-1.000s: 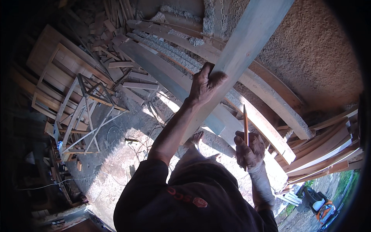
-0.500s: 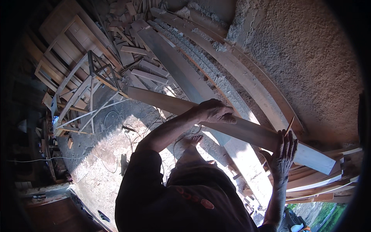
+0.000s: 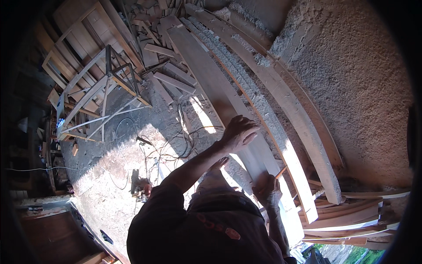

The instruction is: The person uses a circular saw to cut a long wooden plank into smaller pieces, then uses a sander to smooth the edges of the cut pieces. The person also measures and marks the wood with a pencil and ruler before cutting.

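A long wooden board [image 3: 257,156] runs lengthwise over a wide plank [image 3: 200,66], and its edges are hard to tell from the plank's. My left hand [image 3: 239,132] is closed over the board, its fingers bent toward the right edge. Lower down, nearer my body, my right hand [image 3: 267,190] is at the sunlit near part of the wood. A pencil [image 3: 281,171] sticks up from its fingers, which are partly in shadow.
Long rough timbers [image 3: 281,92] lie along the textured wall [image 3: 347,88]. An upturned wooden frame [image 3: 107,83] stands at left before leaning panels [image 3: 83,35]. Offcuts [image 3: 173,81] litter the far floor. A cable [image 3: 189,141] coils by my foot [image 3: 218,163]. Stacked boards [image 3: 347,215] sit at lower right.
The board has swung from lying crosswise to running along the plank. My right hand has moved left and toward my body with the pencil; my left hand has shifted only slightly.
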The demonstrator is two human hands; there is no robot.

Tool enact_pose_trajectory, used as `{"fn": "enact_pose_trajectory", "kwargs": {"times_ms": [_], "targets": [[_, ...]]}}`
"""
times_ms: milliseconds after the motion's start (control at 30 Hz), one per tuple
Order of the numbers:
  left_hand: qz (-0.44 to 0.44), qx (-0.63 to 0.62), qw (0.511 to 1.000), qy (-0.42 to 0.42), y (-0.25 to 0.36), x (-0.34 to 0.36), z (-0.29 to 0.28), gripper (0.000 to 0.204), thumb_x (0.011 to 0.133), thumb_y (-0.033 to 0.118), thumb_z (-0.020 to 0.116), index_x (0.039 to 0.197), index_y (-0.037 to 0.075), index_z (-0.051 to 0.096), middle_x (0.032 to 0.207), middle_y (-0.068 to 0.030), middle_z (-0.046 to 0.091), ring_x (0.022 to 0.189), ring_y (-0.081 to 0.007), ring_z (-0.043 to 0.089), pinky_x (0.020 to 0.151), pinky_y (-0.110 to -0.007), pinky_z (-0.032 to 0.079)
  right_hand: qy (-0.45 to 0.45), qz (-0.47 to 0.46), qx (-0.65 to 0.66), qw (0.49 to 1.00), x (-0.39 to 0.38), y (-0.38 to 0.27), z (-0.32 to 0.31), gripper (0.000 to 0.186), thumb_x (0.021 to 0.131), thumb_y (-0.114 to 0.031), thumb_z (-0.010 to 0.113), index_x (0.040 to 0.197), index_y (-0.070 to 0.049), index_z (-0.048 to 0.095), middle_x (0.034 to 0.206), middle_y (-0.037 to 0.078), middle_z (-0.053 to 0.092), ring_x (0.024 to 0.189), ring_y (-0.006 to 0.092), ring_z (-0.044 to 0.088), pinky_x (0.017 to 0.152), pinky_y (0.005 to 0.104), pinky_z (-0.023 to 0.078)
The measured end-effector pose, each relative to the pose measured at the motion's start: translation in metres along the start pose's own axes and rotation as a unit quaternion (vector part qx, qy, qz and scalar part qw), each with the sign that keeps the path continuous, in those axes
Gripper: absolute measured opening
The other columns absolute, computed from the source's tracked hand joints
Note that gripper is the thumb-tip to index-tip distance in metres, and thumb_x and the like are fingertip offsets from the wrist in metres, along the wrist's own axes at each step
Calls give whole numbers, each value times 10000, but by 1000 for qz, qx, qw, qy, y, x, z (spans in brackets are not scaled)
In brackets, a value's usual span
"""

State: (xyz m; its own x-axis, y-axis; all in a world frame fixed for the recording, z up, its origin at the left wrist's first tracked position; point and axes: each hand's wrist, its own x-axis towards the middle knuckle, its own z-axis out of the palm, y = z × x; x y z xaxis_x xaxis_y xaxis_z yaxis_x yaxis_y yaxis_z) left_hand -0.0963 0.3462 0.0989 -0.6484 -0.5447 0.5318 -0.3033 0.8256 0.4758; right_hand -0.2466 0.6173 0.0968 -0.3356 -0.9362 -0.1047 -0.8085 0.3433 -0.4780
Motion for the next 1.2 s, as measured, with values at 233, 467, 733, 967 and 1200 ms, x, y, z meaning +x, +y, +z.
{"fn": "enact_pose_trajectory", "kwargs": {"times_ms": [233,467,733,967,1200], "targets": [[-513,-274,791,192,4,-69,58,484,900,250,779,1254,66,505,1120,-106,609,1048,-213,577,895,-375,479,0,36,24,999,43,-29,20,758,657,-322,890,1262,-113,485,1108,163,603,1045,405,608,828,545,522],[-436,-490,696,293,-52,-70,99,441,854,299,847,1091,104,531,963,2,599,874,-110,548,744,-293,466,45,-17,-30,998,82,-52,40,778,712,-388,842,1309,-55,469,1056,204,589,992,430,603,797,567,511],[-482,-537,613,321,-134,-48,95,302,899,152,748,1125,107,554,1039,11,583,942,-133,552,813,-342,480,48,-90,-75,992,87,-35,49,952,762,-405,787,1507,-14,343,1166,249,549,998,444,599,773,585,510],[-518,-464,647,314,-178,-33,80,422,945,232,682,1322,84,562,1172,-58,619,1064,-197,590,900,-390,493,41,-116,-41,992,98,-19,72,786,758,-171,661,1466,21,377,1100,274,577,918,466,628,755,557,554],[-592,-45,766,248,-216,-19,87,867,877,490,735,1524,25,393,1570,-284,337,1446,-441,348,1186,-503,328,35,-126,-46,990,168,-48,106,1057,754,-402,856,1547,-18,273,1349,286,516,1183,482,568,971,542,499]]}}
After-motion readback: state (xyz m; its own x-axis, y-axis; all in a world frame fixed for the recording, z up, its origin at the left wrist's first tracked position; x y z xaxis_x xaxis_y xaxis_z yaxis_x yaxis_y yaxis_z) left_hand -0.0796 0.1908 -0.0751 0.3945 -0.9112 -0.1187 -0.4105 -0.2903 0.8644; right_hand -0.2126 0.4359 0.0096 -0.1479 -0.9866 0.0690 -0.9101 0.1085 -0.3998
